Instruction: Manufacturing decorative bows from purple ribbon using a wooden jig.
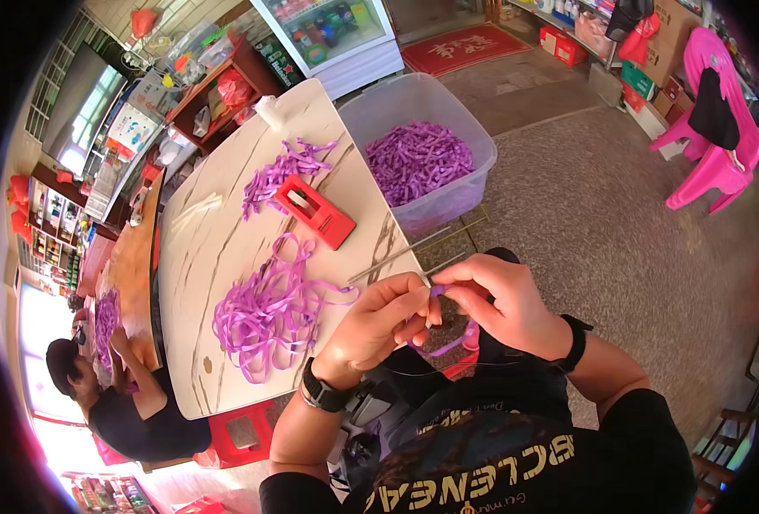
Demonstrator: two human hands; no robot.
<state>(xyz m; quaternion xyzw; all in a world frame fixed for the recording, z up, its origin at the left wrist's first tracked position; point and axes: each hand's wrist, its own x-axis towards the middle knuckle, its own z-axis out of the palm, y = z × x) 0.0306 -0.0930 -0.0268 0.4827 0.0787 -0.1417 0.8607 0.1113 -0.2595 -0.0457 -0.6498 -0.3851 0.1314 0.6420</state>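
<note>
Both hands meet in front of my body, just off the table's near right corner. Between their fingertips is a purple ribbon [439, 291], pinched by my left hand [386, 319] and my right hand [501, 295]. A loop of it hangs below them; the fingers partly hide the held part. On the white marbled table [225, 248], closest to my left hand, lies a loose tangle of long purple ribbon [264, 321]. Beyond it are a red tape-dispenser-like holder [318, 214] and a pile of short purple ribbon pieces [268, 178].
A clear plastic bin [474, 184] full of purple ribbon pieces [421, 158] stands against the table's right edge. Pale sticks [195, 210] and a white roll [270, 111] lie on the table. Another person [131, 411] sits at the left. A pink chair [718, 120] stands far right.
</note>
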